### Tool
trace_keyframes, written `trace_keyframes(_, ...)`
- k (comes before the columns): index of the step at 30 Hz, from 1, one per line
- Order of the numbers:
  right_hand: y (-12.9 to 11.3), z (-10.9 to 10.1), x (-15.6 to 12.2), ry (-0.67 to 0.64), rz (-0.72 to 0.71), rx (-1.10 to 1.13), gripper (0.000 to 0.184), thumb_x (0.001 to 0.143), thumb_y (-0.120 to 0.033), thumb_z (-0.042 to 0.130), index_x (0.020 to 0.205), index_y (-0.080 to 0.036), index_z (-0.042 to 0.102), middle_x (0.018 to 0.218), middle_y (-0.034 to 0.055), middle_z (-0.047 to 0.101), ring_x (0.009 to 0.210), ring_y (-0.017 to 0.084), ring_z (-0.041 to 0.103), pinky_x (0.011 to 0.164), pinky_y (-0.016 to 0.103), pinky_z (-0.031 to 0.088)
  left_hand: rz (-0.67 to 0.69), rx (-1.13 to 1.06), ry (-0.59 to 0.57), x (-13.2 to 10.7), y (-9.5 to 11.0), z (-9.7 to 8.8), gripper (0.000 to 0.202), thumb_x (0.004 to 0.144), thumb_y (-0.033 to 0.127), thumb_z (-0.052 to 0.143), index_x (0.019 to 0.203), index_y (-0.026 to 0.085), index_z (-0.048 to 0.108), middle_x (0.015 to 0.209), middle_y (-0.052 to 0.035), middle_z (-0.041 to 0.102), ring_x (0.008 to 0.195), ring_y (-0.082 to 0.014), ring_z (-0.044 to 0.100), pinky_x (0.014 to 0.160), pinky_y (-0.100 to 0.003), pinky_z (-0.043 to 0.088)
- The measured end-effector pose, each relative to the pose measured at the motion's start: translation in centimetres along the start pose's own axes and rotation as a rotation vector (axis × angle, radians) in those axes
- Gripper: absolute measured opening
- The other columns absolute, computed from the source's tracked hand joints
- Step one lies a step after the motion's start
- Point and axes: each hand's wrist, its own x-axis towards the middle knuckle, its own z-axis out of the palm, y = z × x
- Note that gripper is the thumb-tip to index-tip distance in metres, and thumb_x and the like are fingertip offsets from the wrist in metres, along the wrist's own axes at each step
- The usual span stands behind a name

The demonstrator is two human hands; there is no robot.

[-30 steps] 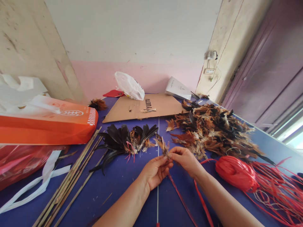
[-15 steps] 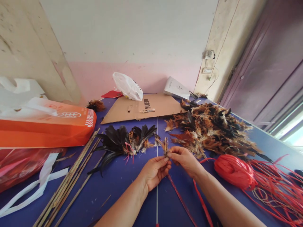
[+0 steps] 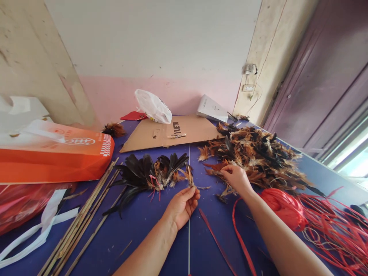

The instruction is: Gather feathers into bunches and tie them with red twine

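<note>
My left hand is closed in a pinch on a small bunch of brown feathers, held upright above the blue table. To its right, my right hand is at the near left edge of a big feather pile. Its thumb and fingers are pinched at the end of a reddish-brown feather. Just beyond my left hand lie bundles of black feathers, one tied with pink-red string.
Thin sticks and an orange-and-white bag lie on the left. A ball of red plastic twine with loose strands sits at right. Flattened cardboard, a white plastic bag and a white box are at the back.
My right hand has left the left hand's bunch and moved right and up to the feather pile. My left hand keeps the bunch, shifted slightly left.
</note>
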Motion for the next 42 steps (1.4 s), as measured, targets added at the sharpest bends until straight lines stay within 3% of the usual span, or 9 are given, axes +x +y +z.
trace_keyframes(5, -0.9, 0.8, 1.9, -0.093, 0.009, -0.222, 0.018, 0.07, -0.024, 0.052, 0.079, -0.023, 0.067, 0.087, 0.0057, 0.065, 0.085, 0.02, 0.057, 0.072, 0.029, 0.038, 0.0, -0.02, 0.022, 0.1, -0.1, 0.0, 0.004, 0.07, 0.01, 0.064, 0.073, 0.01, 0.061, 0.066, -0.0033, 0.063, 0.055, -0.0085, 0.06, 0.045, -0.014, 0.048)
trace_keyframes(10, -2.0, 2.0, 3.2, -0.158, 0.061, -0.254, 0.011, 0.063, -0.013, 0.058, 0.069, -0.014, 0.066, 0.079, 0.0139, 0.064, 0.084, 0.026, 0.058, 0.073, 0.036, 0.038, 0.001, -0.037, 0.034, 0.3, -0.1, -0.1, 0.005, 0.069, 0.01, 0.065, 0.072, 0.011, 0.061, 0.064, -0.0027, 0.063, 0.054, -0.009, 0.06, 0.044, -0.015, 0.046)
trace_keyframes(15, -2.4, 0.6, 1.9, -0.179, 0.033, -0.086, 0.016, 0.072, -0.029, 0.052, 0.073, -0.016, 0.062, 0.071, 0.0063, 0.062, 0.068, 0.016, 0.056, 0.06, 0.026, 0.04, -0.008, -0.054, 0.042, 0.2, -0.1, 0.0, 0.004, 0.069, 0.009, 0.064, 0.071, 0.011, 0.061, 0.062, -0.0029, 0.063, 0.053, -0.0095, 0.06, 0.043, -0.015, 0.045)
trace_keyframes(17, -2.7, 0.1, 0.6, -0.232, 0.041, 0.072, 0.025, 0.076, -0.039, 0.046, 0.076, -0.017, 0.058, 0.064, 0.0018, 0.058, 0.052, 0.009, 0.05, 0.047, 0.021, 0.036, -0.013, -0.052, 0.029, 0.2, -0.1, 0.0, 0.005, 0.069, 0.009, 0.063, 0.073, 0.011, 0.061, 0.065, -0.0036, 0.064, 0.055, -0.01, 0.061, 0.043, -0.015, 0.046)
trace_keyframes(19, -3.0, 0.0, -1.1, -0.333, 0.111, 0.421, 0.027, 0.075, -0.044, 0.048, 0.073, -0.017, 0.052, 0.059, -0.0021, 0.052, 0.042, 0.005, 0.039, 0.037, 0.018, 0.027, -0.013, -0.044, 0.008, 0.1, -0.2, 0.1, 0.006, 0.069, 0.009, 0.063, 0.075, 0.01, 0.061, 0.069, -0.0049, 0.066, 0.059, -0.0107, 0.063, 0.046, -0.015, 0.047)
trace_keyframes(22, -3.7, 0.7, -3.4, -0.499, 0.263, 1.028, 0.029, 0.064, -0.039, 0.064, 0.066, -0.017, 0.044, 0.051, -0.0079, 0.04, 0.038, 0.002, 0.028, 0.035, 0.016, 0.016, -0.026, -0.03, -0.026, 0.0, -0.4, 0.1, 0.009, 0.069, 0.01, 0.064, 0.078, 0.01, 0.061, 0.077, -0.0075, 0.068, 0.064, -0.0123, 0.064, 0.051, -0.017, 0.05)
trace_keyframes(25, -4.5, 1.7, -4.9, -0.552, 0.32, 1.247, 0.033, 0.059, -0.034, 0.07, 0.064, -0.017, 0.042, 0.047, -0.01, 0.035, 0.038, 0.001, 0.026, 0.036, 0.015, 0.014, -0.066, -0.018, -0.053, -0.2, -0.5, 0.1, 0.01, 0.069, 0.011, 0.064, 0.079, 0.009, 0.061, 0.077, -0.0086, 0.068, 0.066, -0.0136, 0.065, 0.052, -0.017, 0.05)
trace_keyframes(37, -5.5, 3.0, -6.0, -0.443, 0.209, 0.982, 0.027, 0.064, -0.039, 0.064, 0.065, -0.015, 0.051, 0.049, -0.0054, 0.048, 0.039, 0.003, 0.036, 0.038, 0.018, 0.02, -0.118, 0.043, -0.089, -0.6, -0.4, 0.6, 0.007, 0.069, 0.009, 0.063, 0.075, 0.007, 0.061, 0.067, -0.0066, 0.067, 0.057, -0.0112, 0.064, 0.045, -0.013, 0.048)
trace_keyframes(42, -5.3, 2.4, -5.7, -0.449, 0.228, 1.102, 0.03, 0.065, -0.043, 0.063, 0.068, -0.015, 0.053, 0.051, -0.0053, 0.049, 0.037, 0.003, 0.034, 0.036, 0.018, 0.021, -0.074, -0.014, -0.089, -0.6, -0.1, 0.6, 0.003, 0.072, 0.004, 0.059, 0.07, 0.006, 0.061, 0.061, -0.0047, 0.064, 0.051, -0.0083, 0.061, 0.046, -0.013, 0.049)
